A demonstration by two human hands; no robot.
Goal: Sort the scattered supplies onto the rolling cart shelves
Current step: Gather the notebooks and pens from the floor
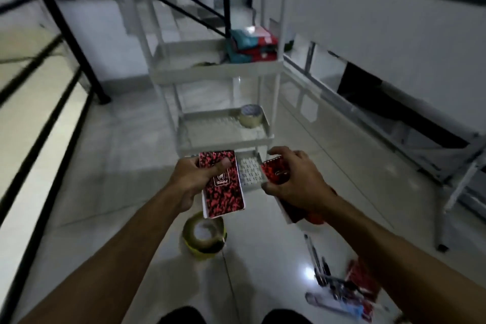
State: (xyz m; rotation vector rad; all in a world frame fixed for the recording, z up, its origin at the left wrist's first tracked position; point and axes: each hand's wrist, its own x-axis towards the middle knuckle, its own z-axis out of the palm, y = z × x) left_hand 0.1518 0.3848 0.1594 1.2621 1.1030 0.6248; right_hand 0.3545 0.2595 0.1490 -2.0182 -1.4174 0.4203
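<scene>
Glossy pale tile floor (110,166), dim room, black stair railing (63,21) off to the left, frame a bit motion-blurred. White rolling cart (218,71) stands straight ahead of both hands, three tiers showing.

Left hand (194,179) grips a red-and-black patterned notebook (223,184), thumb curled over the cover, other fingers underneath; the book tilts and its far end sits just in front of the cart's lowest shelf (249,173). Right hand (294,179) is clamped on a second red spiral notebook (273,172), fingers curled over the top and thumb at the near edge; more red-and-dark covers stick out below the palm, can't tell how many books it holds. Both hands are level with each other, a gap of bare bottom shelf between them.

Beyond the fingers, on the middle shelf (210,134), one roll of clear tape (251,115) sits at the right rear corner. Higher, the top shelf (215,71) carries a stack of teal and red packets (252,45) at its right side, something dark and small left of that, too blurred to name.

Below the left wrist, on the floor, a yellowish tape roll (203,238) lies flat. Below the right forearm, a loose pile of pens (319,263) and red-covered items (364,279) is scattered on the tiles. Metal rack (394,123) along the right wall, well apart from the hands. Person's dark knees at bottom edge.
</scene>
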